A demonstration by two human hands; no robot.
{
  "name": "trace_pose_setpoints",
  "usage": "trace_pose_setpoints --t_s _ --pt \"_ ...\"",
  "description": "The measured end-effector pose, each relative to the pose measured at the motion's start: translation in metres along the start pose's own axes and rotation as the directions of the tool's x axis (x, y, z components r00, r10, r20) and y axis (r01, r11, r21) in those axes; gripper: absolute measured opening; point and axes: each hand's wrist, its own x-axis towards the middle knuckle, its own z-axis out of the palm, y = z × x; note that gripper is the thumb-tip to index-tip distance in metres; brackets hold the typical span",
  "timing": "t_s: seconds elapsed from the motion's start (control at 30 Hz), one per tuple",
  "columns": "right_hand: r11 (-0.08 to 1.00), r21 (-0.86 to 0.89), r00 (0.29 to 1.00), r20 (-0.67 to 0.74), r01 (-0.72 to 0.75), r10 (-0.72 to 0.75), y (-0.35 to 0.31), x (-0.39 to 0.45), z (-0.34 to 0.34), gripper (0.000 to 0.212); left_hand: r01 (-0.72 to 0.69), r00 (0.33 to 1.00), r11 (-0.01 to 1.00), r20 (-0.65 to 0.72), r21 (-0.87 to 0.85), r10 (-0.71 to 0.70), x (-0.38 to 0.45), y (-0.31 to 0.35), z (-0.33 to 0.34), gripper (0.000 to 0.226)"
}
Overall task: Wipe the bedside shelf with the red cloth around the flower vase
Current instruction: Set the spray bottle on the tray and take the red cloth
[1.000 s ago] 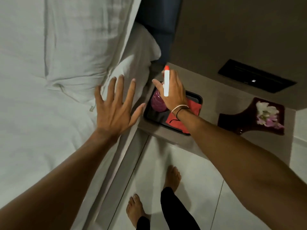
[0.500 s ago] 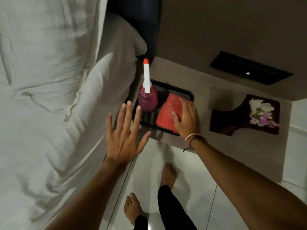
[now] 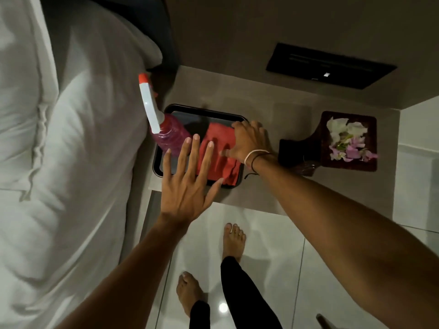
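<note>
The right hand (image 3: pixel 247 141) closes its fingers on the red cloth (image 3: pixel 219 154) lying in the black tray (image 3: pixel 204 110) on the bedside shelf (image 3: pixel 273 108), left of the flower vase (image 3: pixel 342 141), while the left hand (image 3: pixel 185 186) hovers open and empty nearby.

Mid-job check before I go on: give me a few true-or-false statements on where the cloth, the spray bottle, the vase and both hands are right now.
1. The red cloth lies in the black tray. True.
2. The right hand holds the spray bottle. False: it rests on the cloth; the bottle stands free in the tray.
3. The left hand is open, fingers spread. True.
4. The flower vase sits inside the tray. False: it stands on the shelf, right of the tray.
</note>
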Motion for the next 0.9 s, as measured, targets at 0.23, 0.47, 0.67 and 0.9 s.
trace_pose_setpoints --t_s 0.23,0.47,0.67,0.9 --pt "0.845 0.514 0.988 0.043 -0.15 0.15 -0.002 -0.023 0.001 0.039 -0.013 1.0 1.0 -0.022 0.011 0.013 -0.011 -0.013 -0.014 0.079" --pt "0.22 0.961 0.974 0.124 -0.165 0.189 0.006 -0.131 0.026 0.046 -0.121 0.992 0.992 -0.037 0.029 0.122 -0.037 -0.027 -0.03 0.075" --pt "-0.578 0.811 0.874 0.34 -0.087 0.346 0.026 -0.223 0.073 0.041 -0.078 0.997 0.996 -0.017 -0.045 0.077 -0.039 0.004 -0.062 0.077" --pt "-0.816 0.567 0.833 0.394 0.113 0.388 0.051 -0.292 0.103 0.053 -0.28 0.958 0.94 -0.121 -0.194 0.26 0.018 0.09 -0.109 0.076"
